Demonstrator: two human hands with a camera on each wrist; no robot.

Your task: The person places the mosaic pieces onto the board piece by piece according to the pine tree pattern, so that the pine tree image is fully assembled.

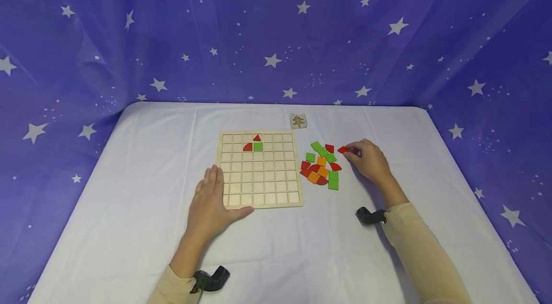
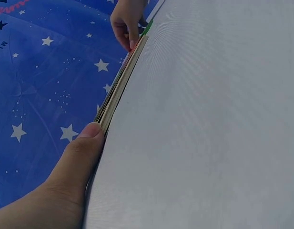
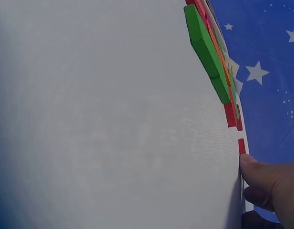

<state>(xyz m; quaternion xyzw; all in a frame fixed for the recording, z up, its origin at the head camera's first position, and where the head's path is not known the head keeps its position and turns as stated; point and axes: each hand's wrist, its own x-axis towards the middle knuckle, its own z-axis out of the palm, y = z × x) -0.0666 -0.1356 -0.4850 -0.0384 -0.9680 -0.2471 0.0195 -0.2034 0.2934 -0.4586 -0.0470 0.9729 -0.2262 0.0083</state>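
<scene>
A wooden grid board (image 1: pixel 258 178) lies on the white table. In its upper rows sit a red triangle (image 1: pixel 257 138), a red quarter-round piece (image 1: pixel 247 147) and a green square (image 1: pixel 258 146). My left hand (image 1: pixel 208 213) rests along the board's lower left corner, fingers straight on the left side and thumb against the near edge. To the right of the loose pieces, my right hand (image 1: pixel 367 160) pinches a small red piece (image 1: pixel 342 149) at the tabletop. In the right wrist view, the thumb touches that red piece (image 3: pixel 241 146); its full outline is hidden.
Loose green (image 1: pixel 333 176), orange (image 1: pixel 313 178) and red (image 1: pixel 336 167) pieces lie scattered, some overlapping, right of the board. A small picture card (image 1: pixel 298 121) with a tree-like pattern lies behind it. Star-printed blue cloth (image 1: pixel 271 30) surrounds the table.
</scene>
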